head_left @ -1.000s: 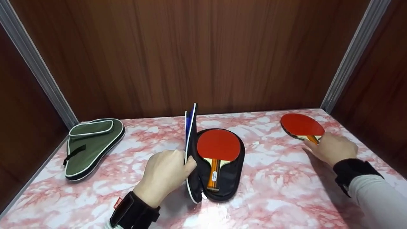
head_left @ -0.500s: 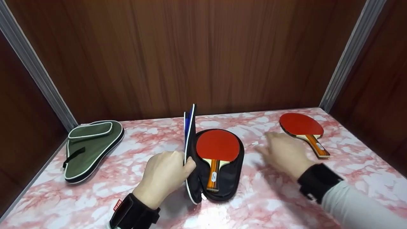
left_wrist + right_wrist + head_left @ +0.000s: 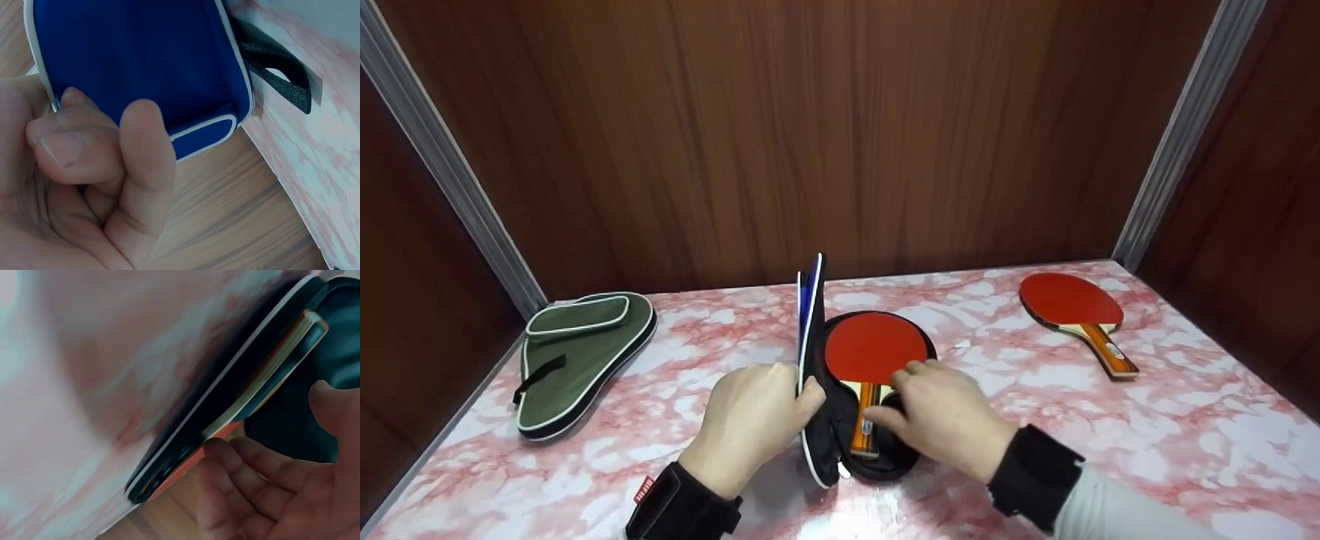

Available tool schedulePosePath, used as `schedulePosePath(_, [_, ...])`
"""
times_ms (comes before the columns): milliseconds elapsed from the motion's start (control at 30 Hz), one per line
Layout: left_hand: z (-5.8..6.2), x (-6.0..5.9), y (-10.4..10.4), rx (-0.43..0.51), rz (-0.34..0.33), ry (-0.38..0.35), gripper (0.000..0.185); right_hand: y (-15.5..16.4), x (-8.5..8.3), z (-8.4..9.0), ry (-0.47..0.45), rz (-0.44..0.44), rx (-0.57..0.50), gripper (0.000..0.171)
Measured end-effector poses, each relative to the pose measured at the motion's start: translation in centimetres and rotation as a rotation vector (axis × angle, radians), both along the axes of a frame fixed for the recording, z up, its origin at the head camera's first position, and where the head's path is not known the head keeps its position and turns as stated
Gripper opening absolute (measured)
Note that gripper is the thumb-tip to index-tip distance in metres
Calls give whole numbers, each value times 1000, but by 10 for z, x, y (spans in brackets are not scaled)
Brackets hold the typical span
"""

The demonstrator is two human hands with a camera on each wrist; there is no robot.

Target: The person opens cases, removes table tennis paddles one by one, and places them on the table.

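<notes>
The red table tennis bat (image 3: 874, 358) lay flat in the black lower half of the case (image 3: 885, 473), its long axis running away from the person, handle (image 3: 862, 442) nearest and blade beyond. The right hand (image 3: 949, 412) was the nearer one, set across that axis from the right: its fingers lay by the neck (image 3: 221, 423), the thumb apart from them over the handle, nothing visibly pinched. Whether the fingertips touched the bat was hard to tell. The left hand (image 3: 757, 416), to the bat's left, gripped the edge of the blue cover (image 3: 146, 56), which stood nearly upright. Well apart on the surface (image 3: 720, 322) lay a second red bat (image 3: 1069, 300), right, and an olive-green bat case (image 3: 585, 364), left.
</notes>
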State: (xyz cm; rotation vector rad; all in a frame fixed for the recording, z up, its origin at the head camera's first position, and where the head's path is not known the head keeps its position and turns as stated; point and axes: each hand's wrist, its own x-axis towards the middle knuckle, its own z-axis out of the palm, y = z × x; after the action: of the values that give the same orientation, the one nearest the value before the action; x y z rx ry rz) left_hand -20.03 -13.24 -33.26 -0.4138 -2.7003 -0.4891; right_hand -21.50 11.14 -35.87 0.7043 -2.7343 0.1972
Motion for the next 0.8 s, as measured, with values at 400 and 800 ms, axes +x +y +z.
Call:
schedulePosePath(400, [-1,0,1,-9,-15,46,45,-24,-4,-8,7,-91,53,73])
schedulePosePath(800, [-1,1,1,-6,-10,37,46,-41,-1,4,-156,-138,190,62])
